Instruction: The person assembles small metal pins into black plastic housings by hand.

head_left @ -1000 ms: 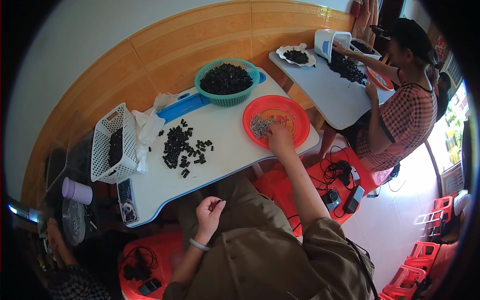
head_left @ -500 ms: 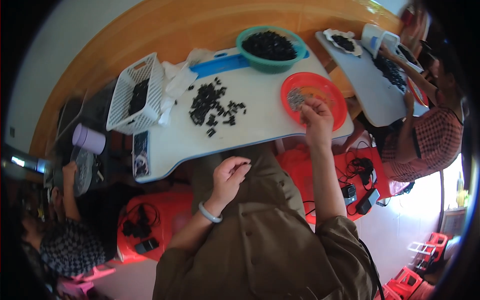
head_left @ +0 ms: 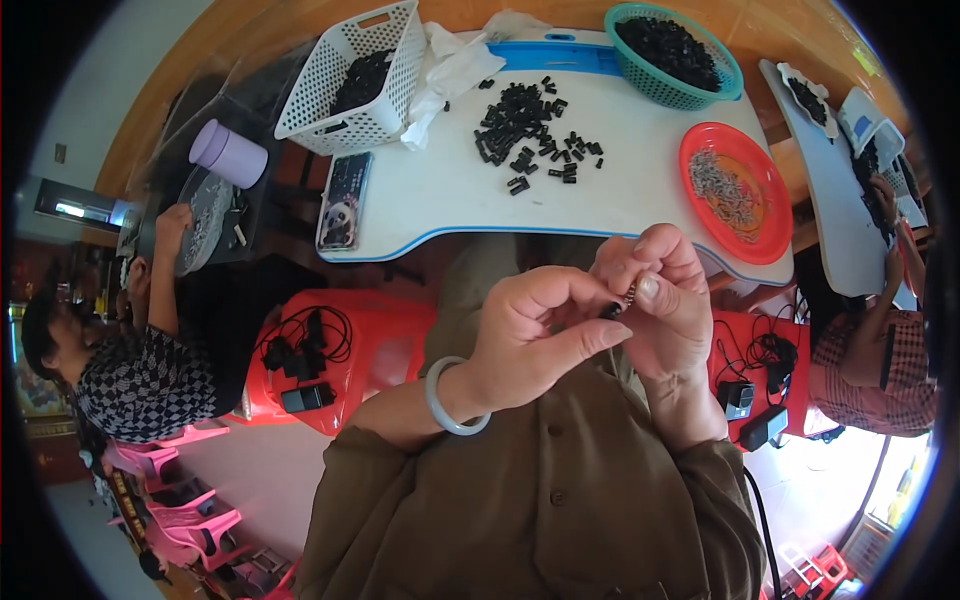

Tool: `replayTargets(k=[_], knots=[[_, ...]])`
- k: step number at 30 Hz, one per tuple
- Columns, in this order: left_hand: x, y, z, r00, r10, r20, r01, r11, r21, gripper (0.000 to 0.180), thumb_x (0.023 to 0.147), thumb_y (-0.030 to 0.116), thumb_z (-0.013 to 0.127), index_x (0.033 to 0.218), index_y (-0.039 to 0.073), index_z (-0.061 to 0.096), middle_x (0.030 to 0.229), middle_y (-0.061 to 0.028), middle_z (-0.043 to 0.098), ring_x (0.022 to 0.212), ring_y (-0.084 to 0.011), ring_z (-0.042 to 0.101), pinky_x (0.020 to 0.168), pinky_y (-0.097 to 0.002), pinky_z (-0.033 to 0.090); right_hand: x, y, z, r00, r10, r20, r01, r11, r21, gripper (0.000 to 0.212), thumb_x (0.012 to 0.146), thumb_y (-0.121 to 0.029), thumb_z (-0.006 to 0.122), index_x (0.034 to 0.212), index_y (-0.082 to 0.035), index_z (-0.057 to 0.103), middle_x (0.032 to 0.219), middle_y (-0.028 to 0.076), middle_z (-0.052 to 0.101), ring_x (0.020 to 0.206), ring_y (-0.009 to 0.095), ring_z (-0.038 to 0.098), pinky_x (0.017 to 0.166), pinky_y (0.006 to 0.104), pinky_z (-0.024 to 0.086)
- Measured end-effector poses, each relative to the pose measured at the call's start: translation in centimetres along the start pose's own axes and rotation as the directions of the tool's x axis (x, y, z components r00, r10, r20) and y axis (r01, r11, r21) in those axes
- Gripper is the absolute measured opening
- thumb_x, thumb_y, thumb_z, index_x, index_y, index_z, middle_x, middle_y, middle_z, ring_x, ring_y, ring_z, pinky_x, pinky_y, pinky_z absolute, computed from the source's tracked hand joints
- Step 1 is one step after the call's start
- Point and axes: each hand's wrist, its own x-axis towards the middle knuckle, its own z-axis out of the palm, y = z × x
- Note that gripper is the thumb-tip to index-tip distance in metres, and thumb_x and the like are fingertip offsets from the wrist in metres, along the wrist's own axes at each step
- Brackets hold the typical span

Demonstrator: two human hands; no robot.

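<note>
My left hand [head_left: 535,335], with a pale bangle at its wrist, pinches a small black plastic part [head_left: 611,311]. Close against it, my right hand [head_left: 672,305] grips a small metal spring [head_left: 630,293] between thumb and forefinger. The two pieces meet or nearly meet in front of my chest; whether they touch I cannot tell. On the white table [head_left: 430,200] beyond lies a loose pile of black parts [head_left: 520,125]. A red plate [head_left: 777,215] at the table's right holds many small silvery pieces [head_left: 722,190].
Black parts fill a green basket [head_left: 660,92] at the back right and partly a white basket [head_left: 400,110] at the left. A phone [head_left: 343,205] lies by the table's left edge. Red stools [head_left: 385,330] with cables flank me. Other people sit at tables on both sides.
My right hand has come back from the red plate with a spring. My left hand has risen, and both now meet at my chest. The view has shifted, too.
</note>
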Motion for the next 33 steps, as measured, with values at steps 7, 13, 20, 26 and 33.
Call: replayTargets(k=[7,13,20,26,33], knots=[[-0.2,-0.4,-0.6,0.993,0.105,-0.052,-0.098,0.989,0.109,0.016,0.078,0.006,0.075,0.086,0.000,0.063,0.075,-0.0005,0.060,0.062,-0.0041,0.053,0.055,-0.0197,0.042,0.1,0.7,0.1,0.990,-0.132,0.043,0.137,0.979,-0.150,0.019,0.081,-0.003,0.065,0.098,-0.003,0.056,0.083,0.012,0.064,0.083,0.019,0.054,0.076,0.0302,0.044],[-0.4,0.0,-1.2,0.993,0.102,-0.053,-0.093,0.985,0.148,0.017,0.075,0.006,0.076,0.083,0.002,0.062,0.071,-0.0012,0.059,0.061,-0.0067,0.053,0.054,-0.0216,0.042,0.3,1.2,0.6,0.996,-0.083,0.031,0.087,0.986,-0.146,0.020,0.080,-0.004,0.066,0.098,-0.003,0.056,0.083,0.010,0.062,0.082,0.019,0.053,0.078,0.0319,0.044],[-0.7,0.3,-1.9,0.985,0.166,0.039,-0.171,0.958,0.230,0.020,0.074,-0.004,0.074,0.087,-0.001,0.060,0.079,-0.0031,0.058,0.068,-0.0065,0.052,0.059,-0.0206,0.040,0.4,2.0,0.9,1.000,-0.017,0.026,0.019,0.997,-0.071,0.021,0.080,-0.006,0.068,0.098,-0.004,0.056,0.082,0.009,0.062,0.081,0.019,0.053,0.076,0.0320,0.045],[-0.8,0.6,-1.8,0.993,0.118,0.009,-0.117,0.966,0.229,0.018,0.075,-0.002,0.074,0.084,-0.001,0.059,0.076,-0.0023,0.058,0.066,-0.0062,0.051,0.059,-0.0204,0.040,0.3,2.3,1.0,0.994,-0.095,0.061,0.104,0.981,-0.163,0.019,0.081,-0.007,0.067,0.096,-0.004,0.056,0.084,0.010,0.063,0.082,0.019,0.052,0.074,0.0314,0.046],[-0.9,0.6,-2.1,0.995,0.096,0.008,-0.096,0.982,0.163,0.016,0.077,-0.002,0.073,0.087,-0.001,0.060,0.077,-0.0025,0.058,0.067,-0.0059,0.052,0.058,-0.0195,0.040,0.4,2.0,0.7,0.925,-0.293,0.241,0.376,0.788,-0.487,0.017,0.083,-0.005,0.063,0.098,-0.001,0.058,0.086,0.011,0.064,0.082,0.021,0.054,0.073,0.0328,0.046]])
